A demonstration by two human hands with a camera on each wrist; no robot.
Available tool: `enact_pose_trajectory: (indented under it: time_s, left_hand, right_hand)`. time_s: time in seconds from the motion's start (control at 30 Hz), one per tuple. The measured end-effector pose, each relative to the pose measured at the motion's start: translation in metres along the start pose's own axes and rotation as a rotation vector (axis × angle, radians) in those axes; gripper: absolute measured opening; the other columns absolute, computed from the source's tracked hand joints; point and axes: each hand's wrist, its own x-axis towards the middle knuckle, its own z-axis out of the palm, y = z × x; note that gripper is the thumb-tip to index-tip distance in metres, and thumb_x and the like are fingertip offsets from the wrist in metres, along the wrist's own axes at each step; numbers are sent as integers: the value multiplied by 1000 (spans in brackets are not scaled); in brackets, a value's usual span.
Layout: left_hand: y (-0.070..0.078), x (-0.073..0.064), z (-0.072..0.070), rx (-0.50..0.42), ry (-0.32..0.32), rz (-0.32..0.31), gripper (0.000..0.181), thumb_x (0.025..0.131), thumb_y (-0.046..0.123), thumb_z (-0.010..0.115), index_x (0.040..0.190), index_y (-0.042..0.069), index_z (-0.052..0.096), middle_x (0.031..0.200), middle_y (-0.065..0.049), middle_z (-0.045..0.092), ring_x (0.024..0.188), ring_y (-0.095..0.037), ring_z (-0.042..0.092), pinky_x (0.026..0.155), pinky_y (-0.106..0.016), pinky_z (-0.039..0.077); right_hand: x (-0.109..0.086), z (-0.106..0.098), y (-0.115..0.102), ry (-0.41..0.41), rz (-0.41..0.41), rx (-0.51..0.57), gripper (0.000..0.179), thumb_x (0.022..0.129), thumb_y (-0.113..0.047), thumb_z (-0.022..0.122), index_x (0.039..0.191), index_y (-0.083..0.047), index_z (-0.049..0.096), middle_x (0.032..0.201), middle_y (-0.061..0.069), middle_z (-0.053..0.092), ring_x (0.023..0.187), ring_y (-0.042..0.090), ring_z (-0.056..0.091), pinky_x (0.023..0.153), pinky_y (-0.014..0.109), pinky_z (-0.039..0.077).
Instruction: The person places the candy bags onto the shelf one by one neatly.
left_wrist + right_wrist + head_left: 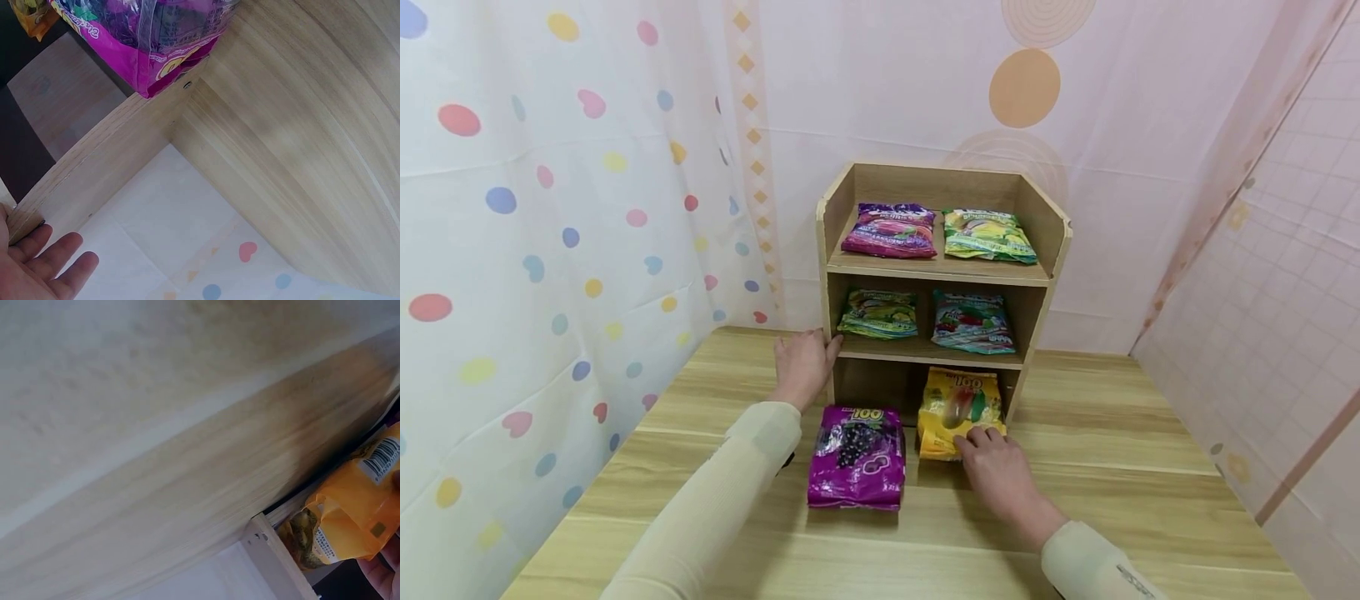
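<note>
My left hand (805, 365) holds the left side panel of a small wooden shelf (932, 273), thumb on the inner side and fingers along the outside in the left wrist view. A yellow candy bag (942, 417) leans partly into the bottom compartment on the right. My right hand (996, 467) grips its lower right corner; in the right wrist view the orange-yellow bag (356, 494) shows its barcode side, fingers at the frame's edge. On the table before the bottom left compartment lies a purple grape candy bag (857, 479), between the two hands.
The top shelf bears a purple-pink candy bag (891, 232) and a yellow-green one (988, 236). On the middle shelf lie a green-yellow bag (878, 315) and a teal one (972, 323). Patterned curtains (587, 167) enclose the wooden table (1097, 467).
</note>
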Motion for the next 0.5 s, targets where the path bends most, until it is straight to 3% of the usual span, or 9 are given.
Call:
enact_pose_trajectory:
  time_s: [0.3, 0.5]
  left_hand:
    - [0, 0, 0, -2, 5, 1, 47, 104, 39, 51, 71, 7, 60, 85, -17, 70, 93, -40, 66, 105, -67, 29]
    - [-1, 1, 1, -12, -3, -5, 47, 104, 40, 50, 72, 7, 60, 85, -16, 70, 93, -39, 66, 106, -67, 27]
  right_hand:
    - [11, 3, 7, -98, 136, 27, 20, 86, -4, 75, 104, -11, 72, 98, 10, 66, 86, 32, 64, 66, 44, 56]
    - [8, 0, 5, -112, 113, 53, 29, 84, -18, 80, 111, -11, 70, 102, 10, 66, 91, 32, 65, 72, 47, 55]
